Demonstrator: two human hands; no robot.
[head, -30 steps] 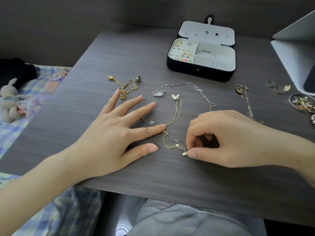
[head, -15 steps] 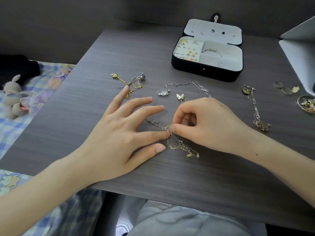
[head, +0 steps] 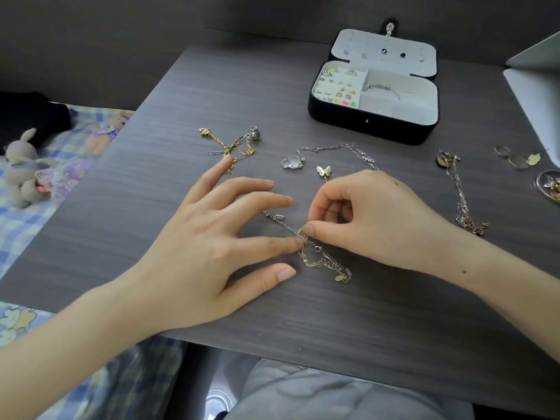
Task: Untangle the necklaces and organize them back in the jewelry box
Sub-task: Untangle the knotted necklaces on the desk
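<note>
on a dark wood-grain table (head: pixel 181 116), mid-untangling: pinching a knot of fine gold and silver necklaces (head: pixel 324 262) between the thumb and curled forefinger of the right hand (head: pixel 372 219), other fingers tucked toward the palm. pressing on the same knot with the forefinger tip of the left hand (head: pixel 206 247), spread low over the wood, fingers straight and fanned, gripping nothing. trailing from the knot toward the near edge, loose loops of chain ending in a small gold tag; running off under the left fingers, a thin silver strand with a small charm. just beyond the right knuckles, a gold butterfly pendant (head: pixel 323 171) and a clear bear-shaped pendant (head: pixel 292 162) on a silver chain curving away behind the hand. at the tip of the left little finger, a second tangle of gold chain (head: pixel 230 147) with a silver charm. well to the right, apart from both hands, a third chain (head: pixel 459 192) laid out in a long line. at the far side of the table, the black jewelry box (head: pixel 394 130), open with lid folded back, pale lining inside: rings and small earrings in the left compartment, a thin bracelet (head: pixel 381 89) in the right, studs pinned to the lid. by the right edge, a few round earrings (head: pixel 515 159) and a small dish (head: pixel 548 186) of trinkets, partly cut off. off the table to the left, a grey plush rabbit (head: pixel 21 168) on a checked blanket (head: pixel 18 225).
</note>
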